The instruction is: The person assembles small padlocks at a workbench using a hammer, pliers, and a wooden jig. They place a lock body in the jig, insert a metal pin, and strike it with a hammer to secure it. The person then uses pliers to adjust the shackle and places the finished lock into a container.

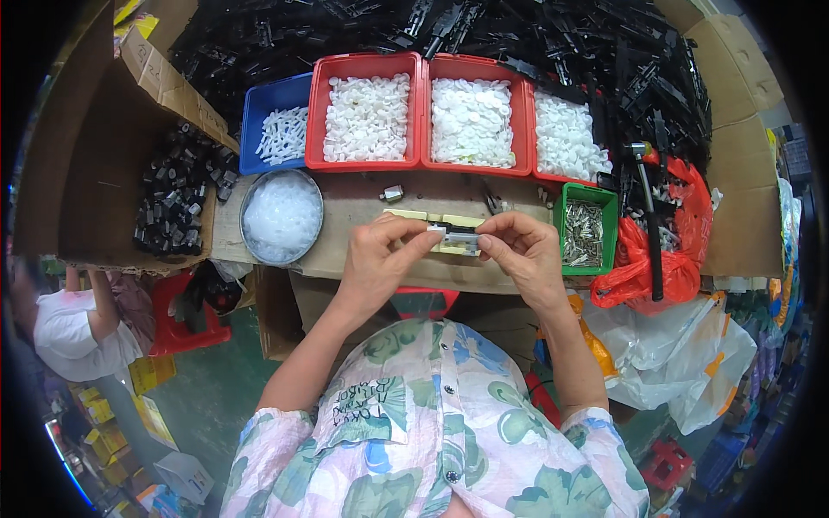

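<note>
My left hand (pixel 380 257) and my right hand (pixel 525 255) meet at the middle of the workbench. Between their thumbs and fingertips they grip a small black and grey plastic part (pixel 458 239) from both ends. It sits on or just above a cream-coloured block (pixel 416 215); whether it touches the block I cannot tell. Behind the block, a small metal-and-white piece (pixel 392 193) lies on the bench. A dark slim tool (pixel 494 200) is close behind my right fingers, its shape partly hidden.
Behind the hands stand a blue bin (pixel 251 121) of white pins and red bins (pixel 422 112) of small white pieces. A round metal bowl (pixel 244 226) is left; a green bin (pixel 614 226) of metal pins, a hammer (pixel 649 216) and a red bag (pixel 639 259) are right. Black parts (pixel 345 34) heap behind.
</note>
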